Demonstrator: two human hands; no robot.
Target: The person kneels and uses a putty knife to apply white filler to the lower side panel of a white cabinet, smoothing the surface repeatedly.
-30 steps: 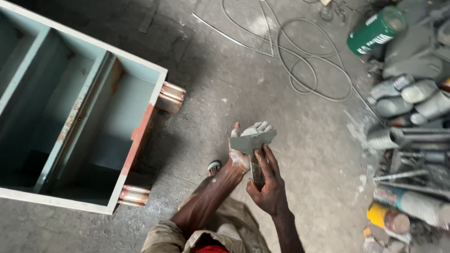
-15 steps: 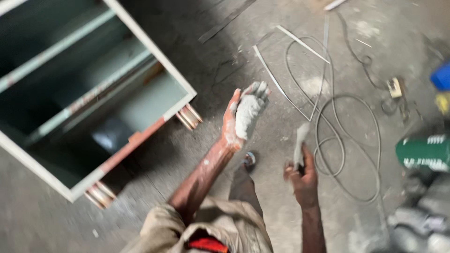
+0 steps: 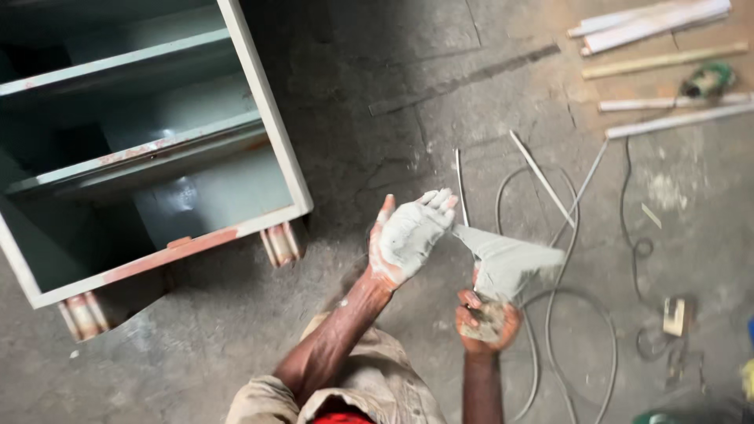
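The left hand (image 3: 408, 235) is open, its palm coated with grey putty. The right hand (image 3: 487, 318) grips the handle of a putty knife (image 3: 506, 259), whose blade seems to touch the left fingers, above the concrete floor (image 3: 377, 118) beside a pale green metal cabinet (image 3: 259, 118).

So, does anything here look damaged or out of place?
The cabinet lies on its back on the floor, with rusty patches along its lower edge. The left hand is coated in grey putty, touching the scraper held by the right hand. Cables sprawl loose.
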